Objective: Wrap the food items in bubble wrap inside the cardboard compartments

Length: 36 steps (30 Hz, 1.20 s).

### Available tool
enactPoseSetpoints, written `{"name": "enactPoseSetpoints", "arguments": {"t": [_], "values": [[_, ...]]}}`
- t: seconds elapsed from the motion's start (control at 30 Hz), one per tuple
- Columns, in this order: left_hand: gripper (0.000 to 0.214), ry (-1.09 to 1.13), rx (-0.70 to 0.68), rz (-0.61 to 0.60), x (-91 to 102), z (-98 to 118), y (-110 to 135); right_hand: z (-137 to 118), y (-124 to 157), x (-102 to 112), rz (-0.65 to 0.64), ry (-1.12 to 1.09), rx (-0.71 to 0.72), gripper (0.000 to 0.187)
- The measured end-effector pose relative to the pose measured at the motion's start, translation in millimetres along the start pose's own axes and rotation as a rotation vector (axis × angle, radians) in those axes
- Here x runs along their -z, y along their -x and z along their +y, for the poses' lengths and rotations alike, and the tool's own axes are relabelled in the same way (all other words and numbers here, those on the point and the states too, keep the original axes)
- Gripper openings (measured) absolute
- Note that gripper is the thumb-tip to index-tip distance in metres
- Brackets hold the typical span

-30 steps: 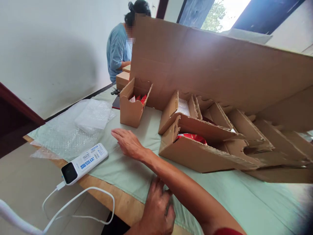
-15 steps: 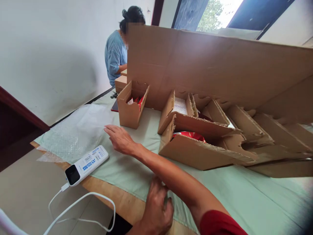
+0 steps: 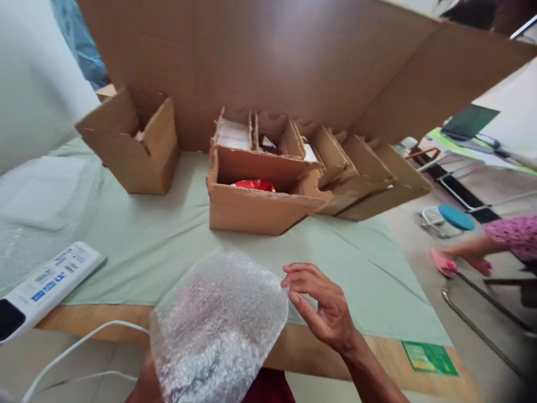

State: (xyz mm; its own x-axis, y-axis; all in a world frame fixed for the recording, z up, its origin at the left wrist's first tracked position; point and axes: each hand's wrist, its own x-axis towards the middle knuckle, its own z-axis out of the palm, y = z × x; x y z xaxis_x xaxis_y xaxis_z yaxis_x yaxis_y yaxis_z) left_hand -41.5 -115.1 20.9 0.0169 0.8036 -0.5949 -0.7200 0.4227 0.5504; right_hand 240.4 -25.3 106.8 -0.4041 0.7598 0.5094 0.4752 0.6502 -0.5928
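A clear bubble wrap sheet or bag (image 3: 226,319) is held up over the table's front edge. My right hand (image 3: 321,302) pinches its right corner between thumb and fingers. My left hand (image 3: 146,380) is behind the wrap's lower left; a pinkish patch shows through the plastic, but its fingers are hidden. More bubble wrap (image 3: 42,190) lies flat at the left of the green cloth. Beyond my hands stands a cardboard bin (image 3: 247,210) with a red packet (image 3: 254,184) inside.
A white device (image 3: 54,280) with a white cable (image 3: 84,341) lies at the left front. Another cardboard bin (image 3: 146,151) stands behind it. Several bins (image 3: 356,173) line a tall cardboard panel (image 3: 251,61). A person's legs (image 3: 474,254) and a blue stool (image 3: 456,217) are at right.
The view has turned right and down. My right hand has come back from the left-hand pile, and a piece of bubble wrap is now in front of me.
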Motion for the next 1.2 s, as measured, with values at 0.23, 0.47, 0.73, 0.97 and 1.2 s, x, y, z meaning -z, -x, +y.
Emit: {"name": "enactPoseSetpoints", "arguments": {"t": [0.23, 0.47, 0.73, 0.97, 1.2], "values": [[0.076, 0.043, 0.165, 0.053, -9.7, 26.0, 26.2, -6.8, 59.9, 15.3, 0.004, 0.143, 0.009, 0.017], [0.078, -1.006, -0.255, 0.120, -56.7, 22.0, -3.5, -23.2, 92.3, 5.5, -0.033, 0.124, 0.022, 0.009], [0.085, -1.624, -0.593, 0.260, -54.4, 41.3, -36.8, -22.2, 122.0, -21.9, -0.074, 0.095, -0.054, 0.016], [0.055, -1.767, -1.066, -0.368, -28.1, 43.2, -9.2, -15.5, 113.6, -24.2, 0.050, -0.201, -0.318, 0.041], [0.072, -1.646, -0.630, -0.709, -8.6, 67.6, -16.6, -10.5, 108.2, -11.3, 0.182, -0.505, -0.749, 0.021]]}}
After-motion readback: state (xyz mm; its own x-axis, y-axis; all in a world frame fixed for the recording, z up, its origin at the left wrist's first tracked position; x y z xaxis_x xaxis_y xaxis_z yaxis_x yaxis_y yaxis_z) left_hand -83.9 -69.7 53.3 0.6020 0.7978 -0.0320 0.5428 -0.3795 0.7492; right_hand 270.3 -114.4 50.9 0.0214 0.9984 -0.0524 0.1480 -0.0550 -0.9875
